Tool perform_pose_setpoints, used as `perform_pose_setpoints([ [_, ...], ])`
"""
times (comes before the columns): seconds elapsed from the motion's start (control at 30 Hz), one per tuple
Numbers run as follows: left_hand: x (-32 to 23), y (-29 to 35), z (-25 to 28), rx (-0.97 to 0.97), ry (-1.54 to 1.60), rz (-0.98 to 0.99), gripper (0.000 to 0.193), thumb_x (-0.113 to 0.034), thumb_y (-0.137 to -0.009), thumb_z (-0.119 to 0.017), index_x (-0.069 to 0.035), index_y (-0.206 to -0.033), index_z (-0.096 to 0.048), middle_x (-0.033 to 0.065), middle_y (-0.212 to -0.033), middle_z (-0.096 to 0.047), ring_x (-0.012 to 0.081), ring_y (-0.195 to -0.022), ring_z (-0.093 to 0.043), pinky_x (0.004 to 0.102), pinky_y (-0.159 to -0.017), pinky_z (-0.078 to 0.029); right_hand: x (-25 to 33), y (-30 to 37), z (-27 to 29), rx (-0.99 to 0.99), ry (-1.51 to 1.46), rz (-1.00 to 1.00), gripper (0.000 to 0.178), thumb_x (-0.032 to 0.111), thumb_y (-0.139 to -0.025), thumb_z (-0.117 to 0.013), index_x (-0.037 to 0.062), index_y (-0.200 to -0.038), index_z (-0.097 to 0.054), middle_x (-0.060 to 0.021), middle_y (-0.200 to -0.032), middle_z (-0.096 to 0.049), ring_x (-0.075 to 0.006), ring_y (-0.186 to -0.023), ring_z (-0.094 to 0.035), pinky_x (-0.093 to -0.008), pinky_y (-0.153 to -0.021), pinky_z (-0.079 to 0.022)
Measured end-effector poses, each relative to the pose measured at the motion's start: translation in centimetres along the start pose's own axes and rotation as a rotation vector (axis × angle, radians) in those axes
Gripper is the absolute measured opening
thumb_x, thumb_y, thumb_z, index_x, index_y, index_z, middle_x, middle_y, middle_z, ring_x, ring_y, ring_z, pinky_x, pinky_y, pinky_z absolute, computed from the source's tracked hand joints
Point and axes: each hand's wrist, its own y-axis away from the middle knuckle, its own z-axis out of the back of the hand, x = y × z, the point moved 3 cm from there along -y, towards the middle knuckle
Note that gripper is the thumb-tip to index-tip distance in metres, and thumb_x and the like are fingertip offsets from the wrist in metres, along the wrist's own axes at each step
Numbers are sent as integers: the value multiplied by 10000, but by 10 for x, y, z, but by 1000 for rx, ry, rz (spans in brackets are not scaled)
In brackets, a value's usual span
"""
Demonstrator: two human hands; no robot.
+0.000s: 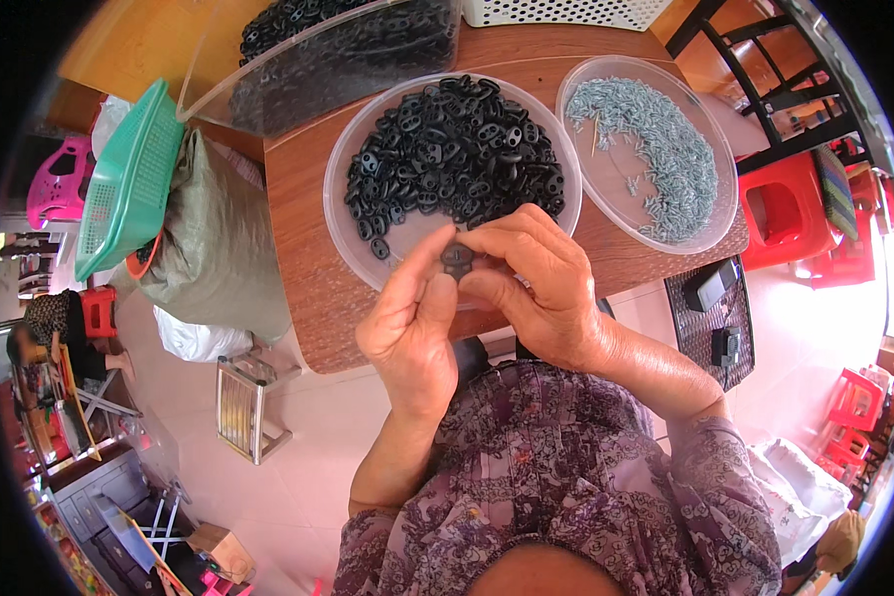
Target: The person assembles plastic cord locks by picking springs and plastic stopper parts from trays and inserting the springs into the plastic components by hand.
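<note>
In front of my chest, both hands meet over a small black two-holed plastic piece (456, 259), which looks like a cord lock. My left hand (414, 323) pinches it from the left between thumb and finger. My right hand (538, 278) pinches it from the right, fingers curled. Just beyond is a round clear tub (335, 204) heaped with similar black pieces (457, 149). To its right stands a clear tub (729, 214) of small blue-grey parts (680, 149), perhaps springs, with a thin stick (595, 136) in it.
A clear bin (358, 70) of black pieces and a white perforated basket (566, 12) sit at the far side of the wooden table (303, 258). Left of it stand a full sack (214, 238), a green basket (129, 184) and a metal stool (253, 412). A red stool (785, 214) stands right.
</note>
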Motion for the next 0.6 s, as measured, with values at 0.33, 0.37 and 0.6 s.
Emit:
perform_pose_setpoints([
  [0.33, 7, 4, 3, -50, -231, -173, 332, -122, -883, -567, 97, -1131, -539, 115, -1044, -596, 126, -884, -554, 220, -775, -456, -1, 7, -6, -21, -50, 11, 279, -6, -685, -655, -35, -945, -559, -138, -804, -569, -284, -677, -516, -357, -591, -439],
  [0.37, 7, 5, 2, -49, -231, -172, 332, -122, -883, -567, 97, -1131, -539, 115, -1044, -596, 126, -884, -554, 220, -775, -456, -1, 7, -6, -21, -50, 10, 279, -6, -685, -655, -35, -945, -559, -138, -804, -569, -284, -677, -516, -357, -591, -439],
  [0.6, 7, 13, -1, -100, -214, -168, 334, -141, -914, -520, 100, -1145, -520, 101, -1018, -584, 103, -838, -541, 206, -746, -440, 3, 7, -10, -99, 8, 148, 308, -39, -680, -646, -49, -972, -550, -146, -807, -566, -282, -655, -511, -350, -556, -432],
])
